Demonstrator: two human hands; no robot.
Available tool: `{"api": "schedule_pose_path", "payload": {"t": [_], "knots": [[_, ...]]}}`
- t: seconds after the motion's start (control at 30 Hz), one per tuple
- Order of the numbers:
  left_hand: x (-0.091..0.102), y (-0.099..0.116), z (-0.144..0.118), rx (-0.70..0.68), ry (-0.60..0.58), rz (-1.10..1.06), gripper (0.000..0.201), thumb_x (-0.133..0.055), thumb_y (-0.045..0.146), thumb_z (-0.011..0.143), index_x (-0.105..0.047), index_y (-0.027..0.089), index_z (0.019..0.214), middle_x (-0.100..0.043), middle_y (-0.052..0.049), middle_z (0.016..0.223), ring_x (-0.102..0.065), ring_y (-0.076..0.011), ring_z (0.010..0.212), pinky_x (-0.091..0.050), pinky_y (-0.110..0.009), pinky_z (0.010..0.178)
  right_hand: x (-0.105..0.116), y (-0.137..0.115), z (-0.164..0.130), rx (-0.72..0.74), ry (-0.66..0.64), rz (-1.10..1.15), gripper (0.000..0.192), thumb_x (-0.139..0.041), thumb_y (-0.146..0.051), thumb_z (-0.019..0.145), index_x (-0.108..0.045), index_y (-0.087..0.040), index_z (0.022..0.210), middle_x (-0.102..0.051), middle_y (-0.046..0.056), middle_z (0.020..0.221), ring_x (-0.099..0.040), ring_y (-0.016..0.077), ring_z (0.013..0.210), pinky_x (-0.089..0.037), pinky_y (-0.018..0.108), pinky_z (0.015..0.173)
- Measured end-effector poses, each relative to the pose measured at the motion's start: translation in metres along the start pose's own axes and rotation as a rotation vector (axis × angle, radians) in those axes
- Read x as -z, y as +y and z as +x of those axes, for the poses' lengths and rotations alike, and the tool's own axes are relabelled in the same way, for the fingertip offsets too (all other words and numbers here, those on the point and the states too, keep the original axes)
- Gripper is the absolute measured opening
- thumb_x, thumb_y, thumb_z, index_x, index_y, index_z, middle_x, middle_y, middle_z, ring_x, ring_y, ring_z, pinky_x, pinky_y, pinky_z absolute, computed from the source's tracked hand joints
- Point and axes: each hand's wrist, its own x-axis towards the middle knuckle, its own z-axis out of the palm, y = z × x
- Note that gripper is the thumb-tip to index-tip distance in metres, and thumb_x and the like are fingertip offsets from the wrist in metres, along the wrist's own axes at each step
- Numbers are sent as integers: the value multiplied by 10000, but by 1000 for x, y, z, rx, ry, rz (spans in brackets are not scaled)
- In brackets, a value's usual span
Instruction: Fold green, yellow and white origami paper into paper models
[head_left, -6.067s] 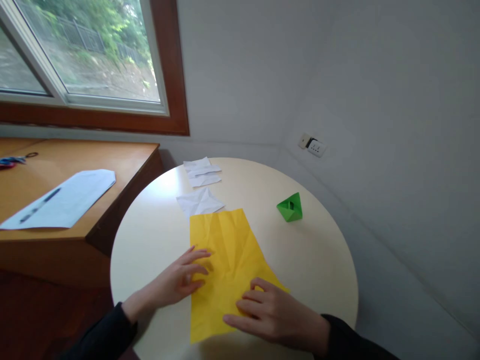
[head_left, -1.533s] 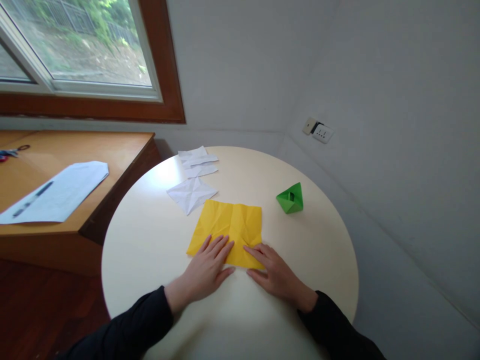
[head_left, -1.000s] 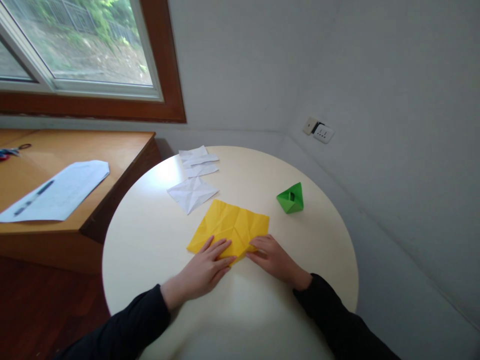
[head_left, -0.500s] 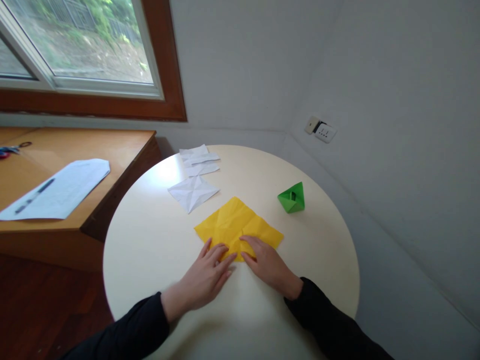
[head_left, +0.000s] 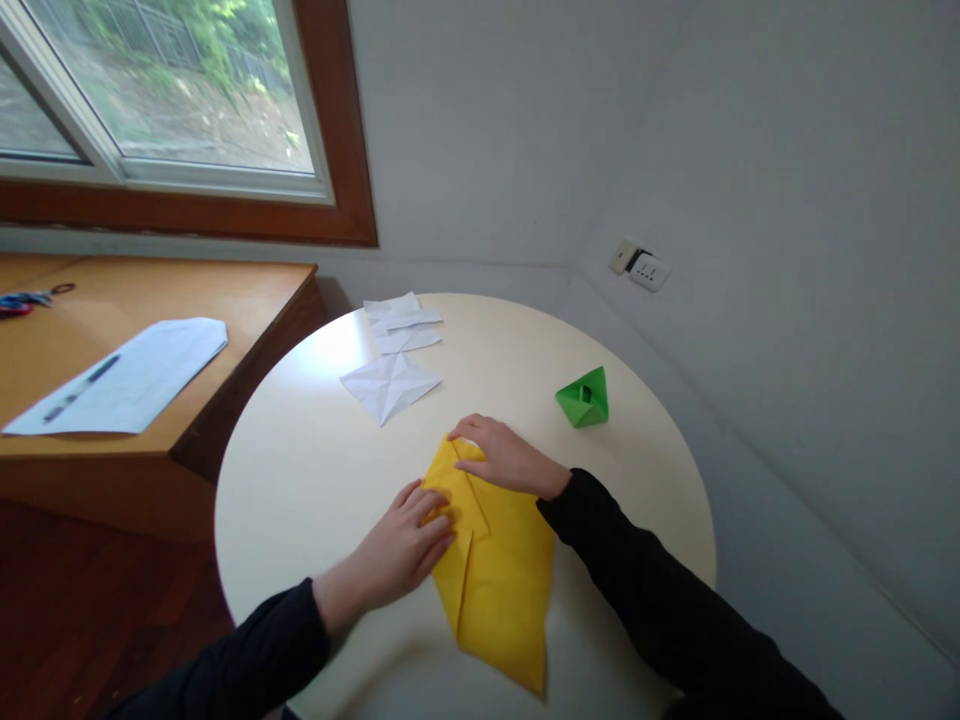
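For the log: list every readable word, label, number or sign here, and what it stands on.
None can be read.
White sheet on the wooden desk: faint print, too blurred to read.
Wall socket: no legible marking.
Yellow paper, green paper figure, white folded papers: no print visible.

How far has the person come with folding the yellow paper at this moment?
Done: the yellow paper already carries creases, and one flap lies folded over its left side. In hand: the left hand presses flat on that flap, while the right hand pins the far tip to the round table. Left: it is flat, nothing like the finished green paper model nearby, so probably many folds remain.
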Motion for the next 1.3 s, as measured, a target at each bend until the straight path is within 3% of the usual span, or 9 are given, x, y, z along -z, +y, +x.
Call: {"api": "schedule_pose_path", "payload": {"t": [0.1,0.17,0.4,0.57,0.7,0.9,1.07,1.2,1.3], "knots": [[-2,-2,-4,11,18,66,164,-435,219,881,-595,203,913,-593,-82,1027,-522,-210,1018,-363,-434,952,-5,1,22,80,-72,-51,591,-731,-335,679,-492,-230,1209,-450,128,1326,-390,279,1248,-344,447,986],[-3,-4,-8,39,24,108,167,-431,210,880,-591,201,928,-590,-87,1033,-525,-218,990,-387,-422,896,-8,0,32,73,-146,-96,671,-767,-382,623,-482,-231,1211,-399,142,1363,-333,307,1282,-328,475,987],[3,-3,-20,95,-29,130,318,-434,207,863,-543,218,1161,-550,-111,1142,-485,-245,1063,-362,-452,948,-9,6,45,-3,-277,-195,414,-774,-430,588,-605,-183,874,-571,108,1097,-533,280,1008,-410,380,843],[2,-4,-27,119,-84,160,390,-439,283,870,-497,243,1254,-513,-128,1245,-454,-282,1143,-333,-508,978,-4,6,37,-58,-190,-117,236,-722,-353,675,-598,-183,784,-653,38,893,-591,211,840,-378,340,789],[1,-4,-29,131,-66,154,405,-451,283,863,-491,251,1266,-503,-126,1282,-441,-290,1176,-314,-514,998,-3,-2,19,100,-100,3,46,-638,-181,747,-594,-187,733,-670,-23,780,-592,139,741,-343,303,807],[-2,-3,-29,147,-16,192,387,-476,294,848,-527,226,1225,-518,-141,1244,-457,-286,1158,-376,-486,968,-22,-13,-20,242,-28,-47,114,-580,-66,748,-587,-178,766,-668,4,806,-589,142,776,-352,276,755],[-3,-2,-28,124,64,216,349,-486,278,841,-528,149,1164,-478,-179,1290,-417,-298,1209,-387,-483,983,-45,-17,-41,260,47,-142,127,-540,-64,774,-574,-185,793,-647,19,808,-557,157,791,-370,289,752],[-1,-2,-25,35,-15,176,346,-406,167,862,-463,131,1201,-434,-148,1373,-329,-259,1308,-290,-495,1069,-63,-18,-45,230,109,-120,92,-525,-104,820,-575,-179,806,-646,35,817,-558,172,809,-401,310,772],[0,-4,-23,27,-89,120,385,-364,155,877,-407,128,1259,-498,-132,1327,-386,-223,1282,-274,-486,1084,-68,-23,-47,195,125,-18,103,-504,-109,837,-588,-169,844,-655,56,858,-573,183,849,-427,333,810]]}}
